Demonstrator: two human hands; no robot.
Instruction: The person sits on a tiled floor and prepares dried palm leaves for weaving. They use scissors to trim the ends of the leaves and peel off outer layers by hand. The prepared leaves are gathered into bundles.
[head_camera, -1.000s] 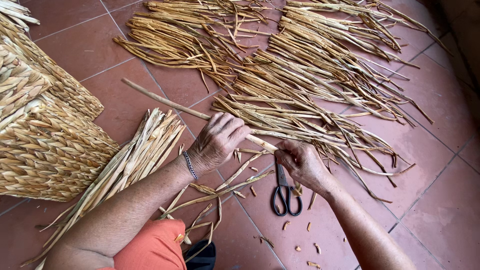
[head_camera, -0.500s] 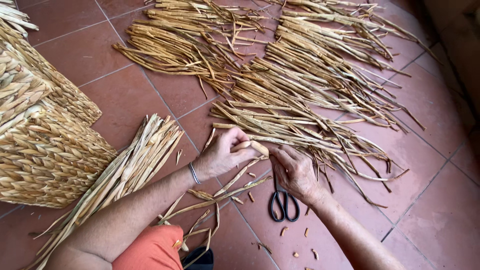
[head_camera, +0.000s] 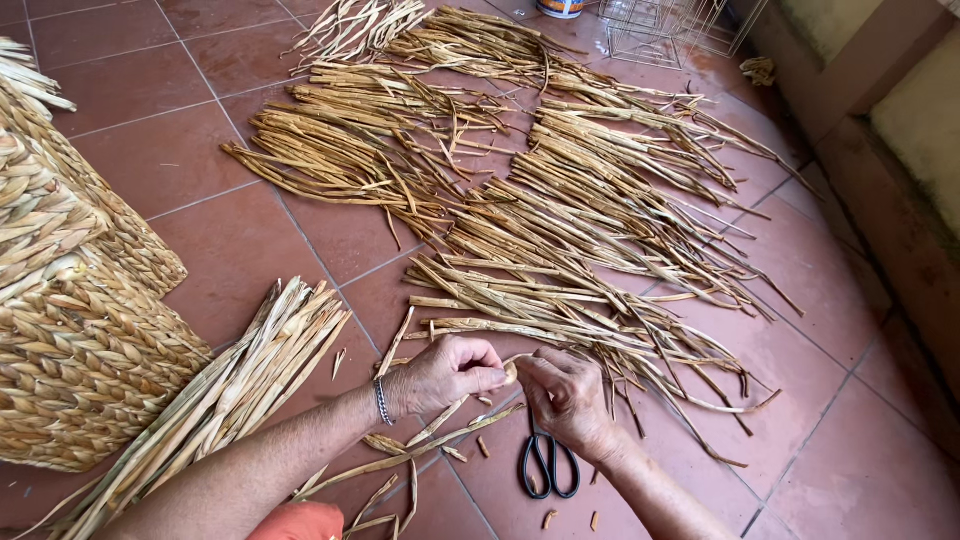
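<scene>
My left hand (head_camera: 445, 374), with a metal bracelet on the wrist, and my right hand (head_camera: 568, 400) meet low in the middle of the view. Both pinch the pale end of one dried reed stalk (head_camera: 510, 373) between their fingertips. Black-handled scissors (head_camera: 547, 465) lie on the tiles just below my right hand, untouched. Right behind the hands spreads a loose pile of dried stalks (head_camera: 560, 300).
A woven basket (head_camera: 80, 340) stands at the left, with a neat bundle of trimmed stalks (head_camera: 240, 390) leaning beside it. More stalk piles (head_camera: 370, 140) cover the red tiled floor farther off. A wire frame (head_camera: 665, 30) and a low wall (head_camera: 880, 130) are at the upper right. Cut bits litter the floor near the scissors.
My right hand has let go of the scissors, which now lie on the floor. Both hands have come together on the end of one stalk. The view has tilted up.
</scene>
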